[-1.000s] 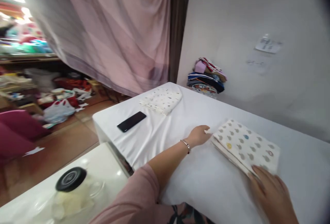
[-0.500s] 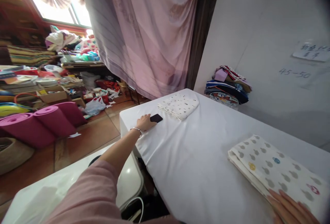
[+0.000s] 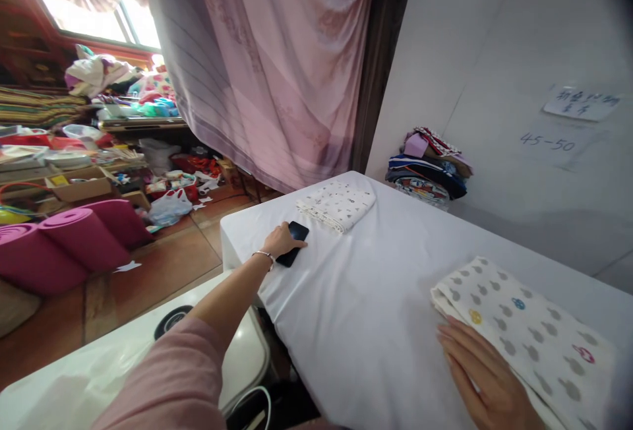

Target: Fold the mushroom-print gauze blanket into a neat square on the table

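a black phone [image 3: 293, 252] was seen lying on the white-covered table [image 3: 376, 311], left of the frame's centre and near the table's left edge. the left hand [image 3: 283, 241] was laid over the phone's upper-left part, fingers curled down onto it; whether the phone was actually gripped or only touched could not be told. a thin bracelet [image 3: 264, 255] was worn at that wrist, and the arm was stretched out from a pink sleeve [image 3: 173, 384] at the lower left of the frame.

the right hand [image 3: 482, 377] was pressed flat at the lower right, fingers held together and extended, on the near edge of a folded cloth with a grey drop pattern [image 3: 529, 331] (a few of the drops were coloured yellow, blue and red). nothing was clasped by this hand.

a second folded cloth, white with small dark marks [image 3: 339, 204], was placed just beyond the phone, toward the table's far corner, near the phone but apart from it. a stack of folded garments [image 3: 428, 169] was set against the white wall right of centre, and a paper note [image 3: 581, 101] was fixed to the wall at the upper right. a pink curtain [image 3: 277, 67] was hung across the upper middle. rolled magenta mats [image 3: 64, 245] were seen on the floor at the left, with cluttered shelves behind them.
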The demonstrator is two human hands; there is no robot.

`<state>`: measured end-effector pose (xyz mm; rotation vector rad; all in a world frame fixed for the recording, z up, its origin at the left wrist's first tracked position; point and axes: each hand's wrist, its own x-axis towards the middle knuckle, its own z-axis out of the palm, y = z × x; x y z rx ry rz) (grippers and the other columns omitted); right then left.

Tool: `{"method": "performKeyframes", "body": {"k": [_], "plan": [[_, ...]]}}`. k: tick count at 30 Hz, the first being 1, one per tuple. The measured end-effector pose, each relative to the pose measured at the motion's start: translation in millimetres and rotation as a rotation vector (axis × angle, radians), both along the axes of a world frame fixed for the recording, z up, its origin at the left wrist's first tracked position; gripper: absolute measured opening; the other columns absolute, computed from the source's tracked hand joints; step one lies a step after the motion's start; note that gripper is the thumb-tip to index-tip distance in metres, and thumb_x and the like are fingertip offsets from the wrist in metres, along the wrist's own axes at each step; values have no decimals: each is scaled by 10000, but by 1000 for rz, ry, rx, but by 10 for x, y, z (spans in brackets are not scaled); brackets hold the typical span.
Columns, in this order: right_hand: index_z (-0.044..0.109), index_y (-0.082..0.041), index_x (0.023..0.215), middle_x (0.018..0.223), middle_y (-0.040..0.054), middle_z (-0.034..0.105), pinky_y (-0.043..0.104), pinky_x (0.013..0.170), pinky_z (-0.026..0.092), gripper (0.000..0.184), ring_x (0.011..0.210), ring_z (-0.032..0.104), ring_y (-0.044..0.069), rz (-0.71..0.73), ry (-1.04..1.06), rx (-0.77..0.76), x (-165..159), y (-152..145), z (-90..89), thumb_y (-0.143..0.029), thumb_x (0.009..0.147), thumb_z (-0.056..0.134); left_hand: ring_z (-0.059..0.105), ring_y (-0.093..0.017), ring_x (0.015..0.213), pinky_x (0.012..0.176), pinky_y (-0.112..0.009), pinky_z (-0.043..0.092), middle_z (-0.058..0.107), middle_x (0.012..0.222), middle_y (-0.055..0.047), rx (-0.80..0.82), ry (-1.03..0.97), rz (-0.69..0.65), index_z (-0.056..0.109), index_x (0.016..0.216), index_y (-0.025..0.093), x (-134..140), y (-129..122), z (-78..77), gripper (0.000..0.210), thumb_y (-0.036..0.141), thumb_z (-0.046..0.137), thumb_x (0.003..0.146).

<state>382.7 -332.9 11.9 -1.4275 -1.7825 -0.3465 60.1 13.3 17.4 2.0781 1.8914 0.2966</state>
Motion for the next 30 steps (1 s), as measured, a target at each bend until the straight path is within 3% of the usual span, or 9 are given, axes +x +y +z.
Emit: {"method": "performKeyframes", "body": {"k": [3, 5, 8, 10, 13, 20, 24, 30], "plan": [[621, -296, 1169, 1148, 29, 649, 462, 938, 505, 357, 1129, 565, 267, 77, -20, -104, -175, 176, 15, -211, 830, 549, 582, -331, 1028, 788, -367, 449, 591, 1157, -195, -45, -152, 13, 329, 1350, 129, 179, -105, 36, 990, 549, 739, 553], [628, -292, 1148, 1139, 33, 653, 453, 947, 497, 326, 1128, 564, 256, 91, 82, -170, -283, 319, 29, -216, 845, 533, 608, -310, 971, 754, -364, 467, 609, 1130, -182, -100, -358, 24, 310, 1373, 148, 383, -232, 86, 1010, 539, 755, 555], [596, -280, 1184, 1142, 61, 649, 418, 842, 545, 333, 1037, 610, 243, 62, 383, -331, -448, 562, 57, -286, 860, 520, 645, -234, 790, 645, -317, 491, 654, 1007, -122, -265, -777, -41, 327, 1366, 196, 794, -517, 156, 968, 521, 771, 570], [481, -277, 1307, 1153, 78, 641, 381, 750, 566, 445, 963, 635, 221, 53, 632, -414, -544, 718, 60, -310, 864, 512, 633, -180, 710, 596, -273, 486, 658, 958, -89, -373, -1005, -133, 360, 1340, 207, 1081, -744, 182, 901, 496, 773, 593], [300, -262, 1422, 1145, 87, 636, 385, 821, 529, 609, 1039, 602, 212, 90, 842, -400, -629, 872, 27, -286, 857, 527, 607, -138, 683, 580, -238, 481, 640, 955, -75, -476, -1178, -240, 400, 1303, 197, 1433, -1062, 191, 815, 453, 772, 624], [168, -268, 1463, 1197, 75, 590, 374, 843, 496, 671, 991, 588, 186, 97, 931, -355, -621, 838, -119, -293, 881, 501, 597, -133, 698, 609, -256, 497, 605, 912, -52, -570, -1228, -267, 435, 1262, 206, 1758, -1433, 174, 612, 462, 656, 752], [191, -267, 1460, 1187, 62, 593, 368, 844, 493, 650, 962, 588, 181, 70, 918, -365, -594, 821, -199, -303, 884, 491, 593, -145, 668, 607, -275, 500, 608, 835, -38, -605, -1194, -218, 466, 1243, 218, 1769, -1482, 182, 544, 544, 528, 812], [236, -273, 1449, 1173, 59, 606, 375, 852, 492, 634, 999, 588, 198, 63, 869, -361, -570, 834, -230, -283, 870, 494, 594, -164, 750, 662, -262, 489, 632, 871, -48, -495, -1123, -213, 492, 1241, 202, 1768, -1485, 150, 535, 557, 447, 844]]}}
